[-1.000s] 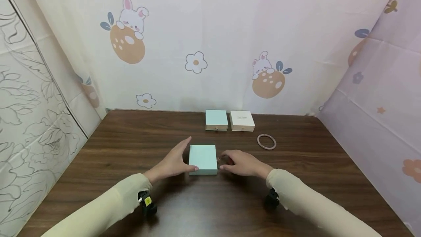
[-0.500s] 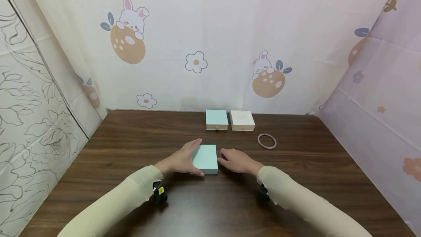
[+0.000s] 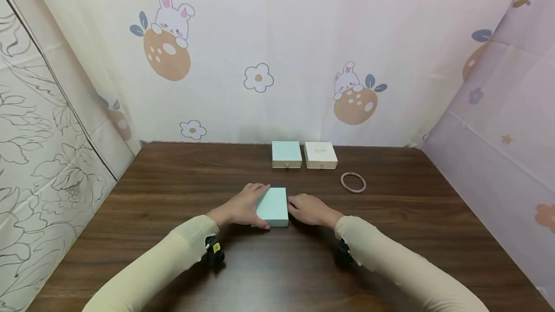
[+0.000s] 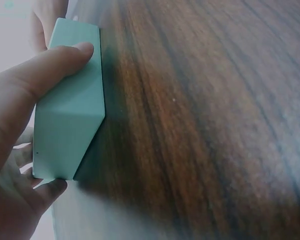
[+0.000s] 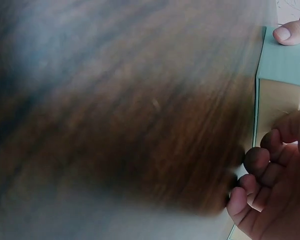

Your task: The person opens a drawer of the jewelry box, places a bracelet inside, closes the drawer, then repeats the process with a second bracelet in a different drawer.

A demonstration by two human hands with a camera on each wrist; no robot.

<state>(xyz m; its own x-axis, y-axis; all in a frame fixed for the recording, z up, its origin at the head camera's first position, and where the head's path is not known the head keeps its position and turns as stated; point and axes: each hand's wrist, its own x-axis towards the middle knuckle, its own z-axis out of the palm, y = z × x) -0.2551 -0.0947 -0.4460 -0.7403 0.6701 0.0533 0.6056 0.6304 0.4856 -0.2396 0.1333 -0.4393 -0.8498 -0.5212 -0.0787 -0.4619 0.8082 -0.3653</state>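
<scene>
A mint-green drawer box (image 3: 273, 206) lies on the table. My left hand (image 3: 244, 207) grips it from the left, thumb along the near side (image 4: 82, 95) and the other fingers round its back and far side. At the box's right end, my right hand (image 3: 311, 210) has its fingers curled, with thumb and index finger together at the beige drawer front (image 5: 277, 102). The drawer appears pushed in, its front level with the sleeve. The small pull on that front is hidden behind my right fingertips.
Behind, near the table's back edge, stand another mint box (image 3: 286, 154) with a small knob and a white box (image 3: 320, 155). A pinkish ring-shaped band (image 3: 353, 182) lies to their front right. A printed curtain (image 3: 225, 37) hangs behind the dark wooden table (image 3: 173, 177).
My left hand has moved right and closed further round the box. My right hand has come slightly left, its fingers drawn together at the drawer front. The view has tilted slightly.
</scene>
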